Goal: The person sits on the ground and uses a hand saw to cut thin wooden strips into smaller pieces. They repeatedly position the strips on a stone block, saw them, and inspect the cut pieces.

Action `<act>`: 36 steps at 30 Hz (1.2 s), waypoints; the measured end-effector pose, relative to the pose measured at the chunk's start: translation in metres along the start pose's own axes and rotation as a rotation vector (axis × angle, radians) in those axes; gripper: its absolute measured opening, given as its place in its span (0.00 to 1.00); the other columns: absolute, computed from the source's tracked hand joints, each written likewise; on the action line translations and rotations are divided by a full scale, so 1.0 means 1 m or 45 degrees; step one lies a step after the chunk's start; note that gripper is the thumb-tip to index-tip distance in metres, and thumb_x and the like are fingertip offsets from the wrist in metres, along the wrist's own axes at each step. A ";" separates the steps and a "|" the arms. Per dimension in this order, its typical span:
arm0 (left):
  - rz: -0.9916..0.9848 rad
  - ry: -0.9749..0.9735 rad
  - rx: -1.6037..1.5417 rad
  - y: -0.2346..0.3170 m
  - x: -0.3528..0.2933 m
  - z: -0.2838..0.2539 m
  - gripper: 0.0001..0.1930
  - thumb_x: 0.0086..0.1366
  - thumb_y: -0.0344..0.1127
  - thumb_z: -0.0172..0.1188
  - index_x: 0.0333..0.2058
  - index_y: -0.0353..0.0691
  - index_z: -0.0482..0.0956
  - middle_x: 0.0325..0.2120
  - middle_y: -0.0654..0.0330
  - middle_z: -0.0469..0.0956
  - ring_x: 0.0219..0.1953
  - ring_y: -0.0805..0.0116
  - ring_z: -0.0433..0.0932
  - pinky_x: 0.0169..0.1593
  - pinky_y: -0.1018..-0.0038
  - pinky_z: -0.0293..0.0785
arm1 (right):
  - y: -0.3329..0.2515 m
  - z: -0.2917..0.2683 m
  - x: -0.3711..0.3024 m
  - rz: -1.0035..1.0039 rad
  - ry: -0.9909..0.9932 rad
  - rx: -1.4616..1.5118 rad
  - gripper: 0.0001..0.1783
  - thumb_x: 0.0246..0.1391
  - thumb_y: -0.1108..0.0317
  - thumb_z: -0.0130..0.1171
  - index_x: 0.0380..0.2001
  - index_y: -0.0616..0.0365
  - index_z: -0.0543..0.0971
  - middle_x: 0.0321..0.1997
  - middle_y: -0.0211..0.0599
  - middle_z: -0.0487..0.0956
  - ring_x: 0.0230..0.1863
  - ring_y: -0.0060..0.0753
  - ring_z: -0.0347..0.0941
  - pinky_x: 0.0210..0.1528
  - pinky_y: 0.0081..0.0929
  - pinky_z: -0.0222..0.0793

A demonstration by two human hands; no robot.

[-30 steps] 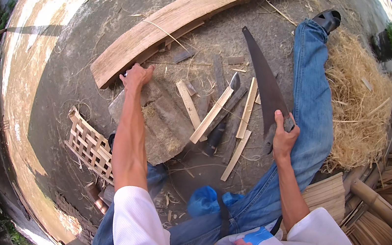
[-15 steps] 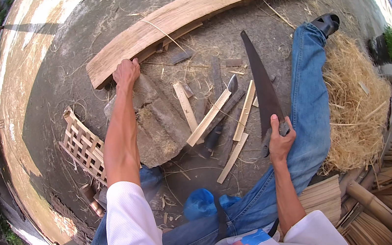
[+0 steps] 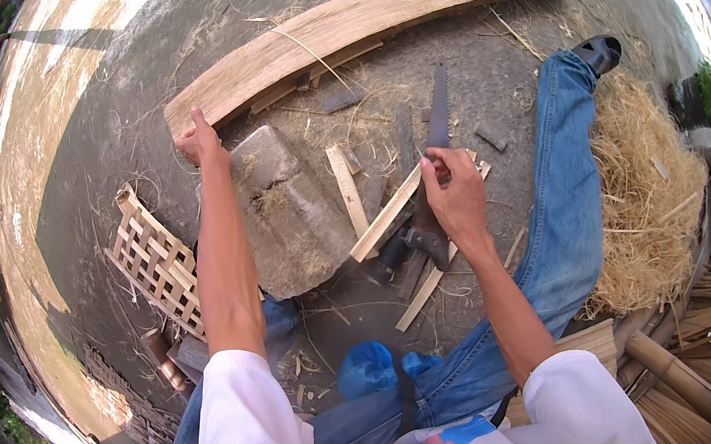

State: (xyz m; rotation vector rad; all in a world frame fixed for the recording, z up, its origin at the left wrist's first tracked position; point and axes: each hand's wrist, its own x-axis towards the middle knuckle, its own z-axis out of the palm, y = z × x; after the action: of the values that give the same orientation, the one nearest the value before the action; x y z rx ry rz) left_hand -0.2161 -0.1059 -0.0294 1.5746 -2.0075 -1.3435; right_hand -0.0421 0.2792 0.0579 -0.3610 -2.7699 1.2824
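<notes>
gripping the handsaw (image 3: 434, 171) near the base of its blade, the right hand (image 3: 457, 195) had its fingers closed around the tool, the dark handle just below the grip and the blade tip pointing away from the person. the left hand (image 3: 199, 141) was closed on the near end of the long curved plank (image 3: 365, 23). between both grips lay a flat stone block (image 3: 291, 212) and loose wood strips (image 3: 349, 189). a woven lattice panel (image 3: 154, 262) lay beyond the left forearm.

Head cam, fisheye, looks steeply down, close on ground (image 3: 94, 148).
</notes>
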 end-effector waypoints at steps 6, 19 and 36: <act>-0.316 -0.067 -0.480 -0.018 0.075 -0.015 0.50 0.55 0.59 0.74 0.65 0.33 0.60 0.61 0.44 0.66 0.57 0.49 0.71 0.61 0.54 0.69 | 0.014 0.105 0.182 0.226 -0.242 0.424 0.18 0.62 0.64 0.58 0.50 0.65 0.82 0.37 0.40 0.84 0.39 0.30 0.82 0.39 0.27 0.79; -0.422 -0.624 -0.310 -0.017 0.104 -0.034 0.41 0.45 0.57 0.82 0.53 0.45 0.74 0.48 0.56 0.75 0.48 0.60 0.72 0.41 0.65 0.70 | 0.059 0.187 0.270 0.615 0.244 0.342 0.20 0.58 0.72 0.64 0.50 0.68 0.72 0.44 0.48 0.79 0.38 0.36 0.80 0.29 0.31 0.79; -0.245 -0.670 -0.040 -0.028 0.072 -0.071 0.40 0.53 0.61 0.75 0.57 0.41 0.74 0.48 0.52 0.76 0.45 0.58 0.75 0.45 0.62 0.72 | 0.050 -0.051 0.078 0.287 0.752 1.057 0.15 0.67 0.69 0.57 0.54 0.59 0.69 0.47 0.38 0.77 0.42 0.30 0.79 0.40 0.31 0.82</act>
State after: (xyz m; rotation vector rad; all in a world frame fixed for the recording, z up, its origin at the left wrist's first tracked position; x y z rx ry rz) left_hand -0.1778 -0.2031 -0.0360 1.5479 -2.1305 -2.0282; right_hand -0.1002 0.3669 0.0507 -0.8102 -1.5871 1.8430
